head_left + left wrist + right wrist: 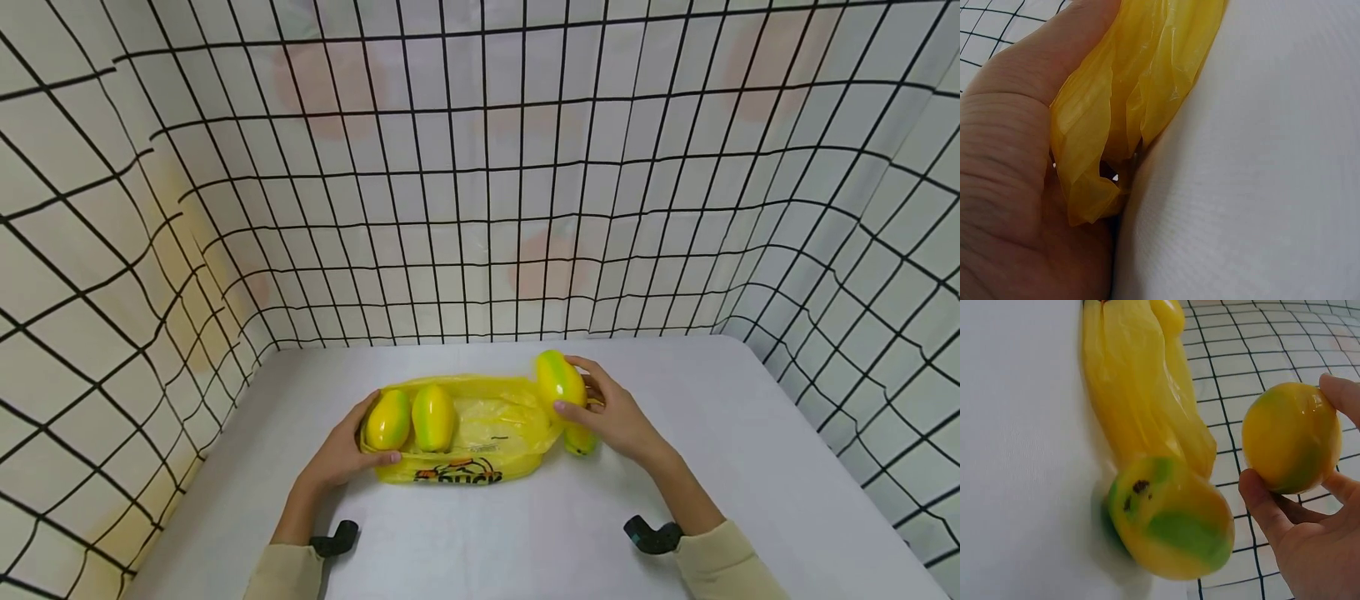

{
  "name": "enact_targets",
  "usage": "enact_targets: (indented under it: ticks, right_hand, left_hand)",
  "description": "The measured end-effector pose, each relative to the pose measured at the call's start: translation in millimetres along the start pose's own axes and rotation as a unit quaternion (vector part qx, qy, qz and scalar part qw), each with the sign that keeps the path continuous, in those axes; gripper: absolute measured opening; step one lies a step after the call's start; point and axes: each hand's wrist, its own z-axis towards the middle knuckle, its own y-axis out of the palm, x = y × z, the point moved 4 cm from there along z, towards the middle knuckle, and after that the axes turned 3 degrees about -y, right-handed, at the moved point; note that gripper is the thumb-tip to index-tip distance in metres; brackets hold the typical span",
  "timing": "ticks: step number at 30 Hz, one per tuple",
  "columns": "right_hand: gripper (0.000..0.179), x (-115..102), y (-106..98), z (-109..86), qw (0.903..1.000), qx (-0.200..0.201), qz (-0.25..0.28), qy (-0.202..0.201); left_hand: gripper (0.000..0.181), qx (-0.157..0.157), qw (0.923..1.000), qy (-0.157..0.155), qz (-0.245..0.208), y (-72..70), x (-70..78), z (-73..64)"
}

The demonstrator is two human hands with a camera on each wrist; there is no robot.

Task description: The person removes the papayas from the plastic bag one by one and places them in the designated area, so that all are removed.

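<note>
Yellow bag (519, 463) with two mangoes (433, 418) inside, at its left end.
On the table (487, 542), the left hand's (339, 452) fingers grip the bag's left end, thumb in front; the right hand's (621, 419) fingers curl round a third mango (559, 379), held up at the bag's right end, while a fourth mango (1172, 519) lies just outside that end.

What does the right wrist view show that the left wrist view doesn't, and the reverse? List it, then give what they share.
Only right wrist: the right hand, the held mango in its fingers, and a loose mango with green patches and dark spots by the bag's end.

Only left wrist: the left hand, gripping crumpled plastic.

Both: the yellow plastic bag, the white tabletop and the dark wire grid.
</note>
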Motion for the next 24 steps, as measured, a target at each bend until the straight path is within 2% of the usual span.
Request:
enact_targets:
  ticks: [12,24]
  right_hand:
    - [0.071,9.0,-24.9,-10.5,0.9998,0.016,-0.005,0.009]
    - [0.071,31.0,-45.1,-21.9,0.9989,0.027,-0.035,0.018]
  left_hand:
    - [0.115,-0.001,1.0,-0.006,0.006,0.2,0.0,0.6]
    - [0.116,0.003,1.0,-0.003,0.009,0.9,0.0,0.9]
